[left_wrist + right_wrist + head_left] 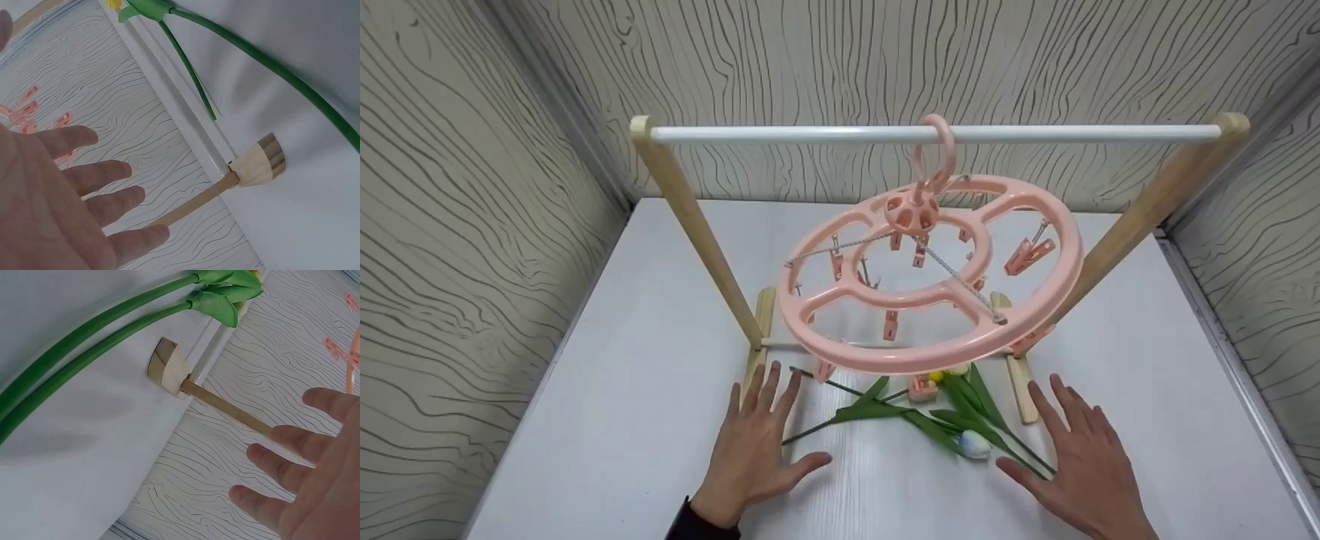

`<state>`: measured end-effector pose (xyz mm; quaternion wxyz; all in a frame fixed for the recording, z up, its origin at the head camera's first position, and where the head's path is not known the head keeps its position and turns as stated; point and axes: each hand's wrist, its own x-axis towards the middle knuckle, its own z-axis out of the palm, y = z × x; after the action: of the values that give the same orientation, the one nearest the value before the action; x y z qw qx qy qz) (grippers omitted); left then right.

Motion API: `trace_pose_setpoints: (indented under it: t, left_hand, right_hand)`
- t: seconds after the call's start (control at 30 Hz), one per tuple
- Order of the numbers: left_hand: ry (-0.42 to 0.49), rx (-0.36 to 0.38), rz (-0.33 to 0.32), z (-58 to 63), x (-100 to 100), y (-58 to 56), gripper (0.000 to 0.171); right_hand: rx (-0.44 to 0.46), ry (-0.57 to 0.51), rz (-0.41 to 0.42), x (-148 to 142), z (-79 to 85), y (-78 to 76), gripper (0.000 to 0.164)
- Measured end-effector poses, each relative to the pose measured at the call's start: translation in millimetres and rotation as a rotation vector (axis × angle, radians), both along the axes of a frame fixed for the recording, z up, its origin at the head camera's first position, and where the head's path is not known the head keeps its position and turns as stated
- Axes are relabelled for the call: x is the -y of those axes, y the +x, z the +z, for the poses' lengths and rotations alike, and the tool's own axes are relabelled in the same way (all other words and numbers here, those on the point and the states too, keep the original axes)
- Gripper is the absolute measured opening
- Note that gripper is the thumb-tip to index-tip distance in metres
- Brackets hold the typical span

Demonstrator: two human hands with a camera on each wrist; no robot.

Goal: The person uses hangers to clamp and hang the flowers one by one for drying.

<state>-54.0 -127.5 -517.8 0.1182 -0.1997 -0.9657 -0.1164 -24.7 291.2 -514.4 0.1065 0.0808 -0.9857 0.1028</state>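
My left hand is held with fingers spread beside the left stems of the artificial tulips, holding nothing. Likewise spread and holding nothing, my right hand is just right of the other stems. Between the hands, the tulips lie crossed on the table; a blue-and-white bloom faces me and a yellow bloom shows partly beneath the hanger. Above them a round pink clip hanger hangs tilted by its hook from a white rod. Green stems curve past in the right wrist view.
Wooden posts at both sides carry the rod, standing on wooden feet. Several pink clips dangle from the hanger's rings. The white table meets wood-grain patterned walls at the back and sides.
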Motion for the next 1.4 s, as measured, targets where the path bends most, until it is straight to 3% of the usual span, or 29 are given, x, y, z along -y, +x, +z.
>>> trace_pose_setpoints:
  t: [0.2, 0.33, 0.47, 0.63, 0.87, 1.0, 1.23, 1.4]
  left_hand:
    - [0.088, -0.042, 0.017, -7.0, 12, -10.0, 0.084]
    - [0.148, -0.071, 0.069, -11.0, 17, -21.1, 0.073]
    - [0.141, -0.082, 0.129, -12.8, 21, -30.8, 0.07]
    - [0.117, -0.009, 0.218, -15.7, 26, -41.3, 0.069]
    - [0.205, 0.139, 0.325, -21.4, 26, -57.0, 0.058]
    - [0.26, 0.211, 0.382, -23.1, 24, -63.4, 0.055]
    - [0.355, 0.328, 0.435, -26.8, 22, -74.7, 0.035]
    - [0.366, 0.363, 0.444, -27.4, 22, -79.8, 0.019]
  right_hand:
    - [-0.02, -0.103, -0.063, -1, -0.5, -5.4, 0.097]
    - [-0.013, -0.189, -0.102, -5, -5.0, -15.3, 0.087]
    - [-0.037, -0.228, -0.108, -10, -13.6, -25.9, 0.078]
    - [-0.043, -0.212, -0.094, -13, -23.3, -39.5, 0.072]
    - [0.168, -0.263, -0.131, -14, -28.7, -61.5, 0.068]
    - [0.235, -0.322, -0.15, -14, -29.9, -72.1, 0.067]
    - [0.311, -0.406, -0.162, -13, -32.7, -86.1, 0.047]
    - [0.339, -0.432, -0.165, -16, -32.3, -91.3, 0.04]
